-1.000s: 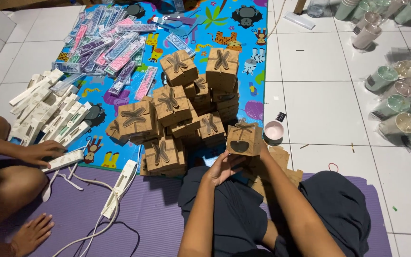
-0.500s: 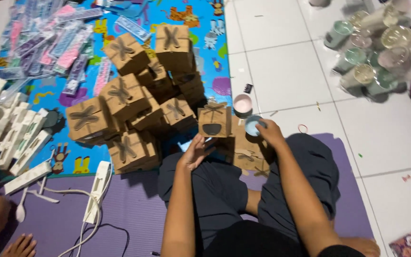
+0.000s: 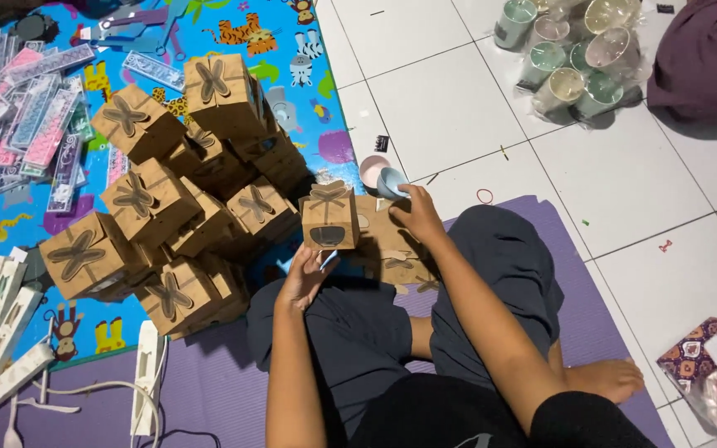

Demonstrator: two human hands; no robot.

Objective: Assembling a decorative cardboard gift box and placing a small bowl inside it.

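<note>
The left hand (image 3: 304,278) grips a brown cardboard gift box (image 3: 329,217) from below; the right hand (image 3: 415,214), fingers curled, touches a pale blue small cup (image 3: 390,181) just right of it.

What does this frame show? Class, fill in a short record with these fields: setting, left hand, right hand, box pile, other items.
setting: a person sits on a purple mat on a white tiled floor
left hand: left hand holds up a brown cardboard box with a butterfly-shaped top closure
right hand: right hand touches a light blue cup, which lies beside a pink cup
box pile: similar brown boxes stacked on a colourful animal play mat
other items: wrapped cups lie on the tiles, white power strips at left
</note>
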